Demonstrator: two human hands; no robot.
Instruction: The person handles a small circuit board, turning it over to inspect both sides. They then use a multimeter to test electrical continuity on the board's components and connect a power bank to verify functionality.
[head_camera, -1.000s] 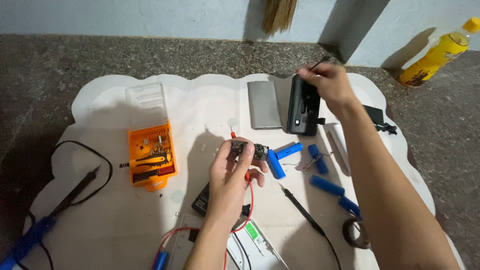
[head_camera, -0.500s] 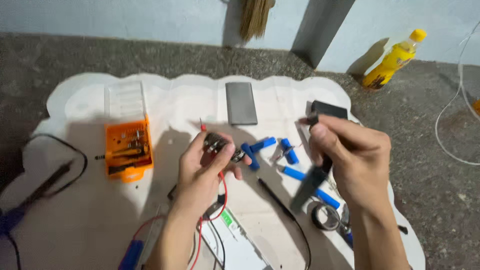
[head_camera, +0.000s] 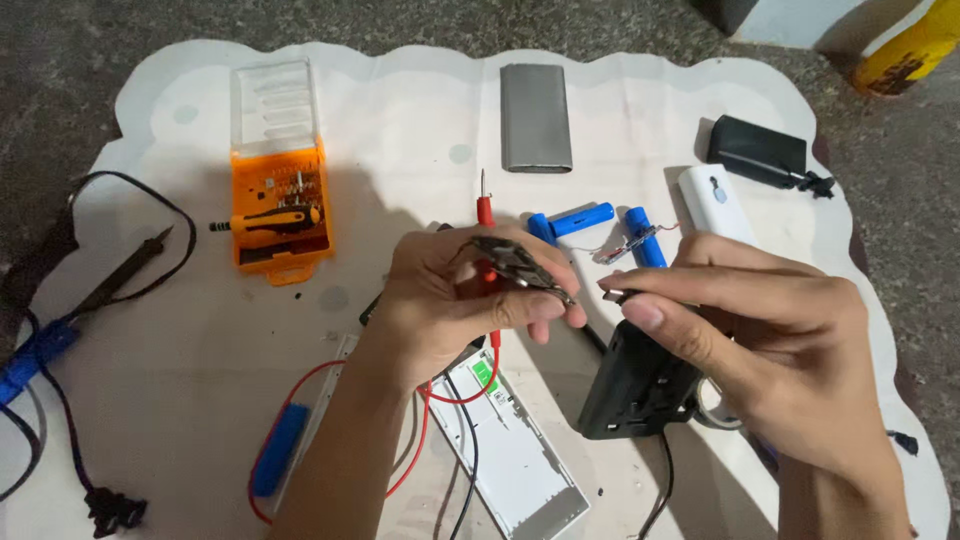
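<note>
A small circuit board (head_camera: 522, 268) is pinched between the thumb and fingers of the left hand (head_camera: 455, 300), held just above the white mat (head_camera: 400, 130) near its middle. A black box (head_camera: 640, 385) is gripped in the right hand (head_camera: 770, 350), whose thumb and forefinger are closed narrowly on a tiny dark part, too small to be told, right beside the board's edge. A red probe (head_camera: 485, 212) stands behind the left hand, its red wire looping below. 3 blue batteries (head_camera: 585, 218) are seen just beyond the hands. An orange tool case (head_camera: 278, 210) lies well apart to the left, and a grey slab (head_camera: 536, 117) lies further back.
</note>
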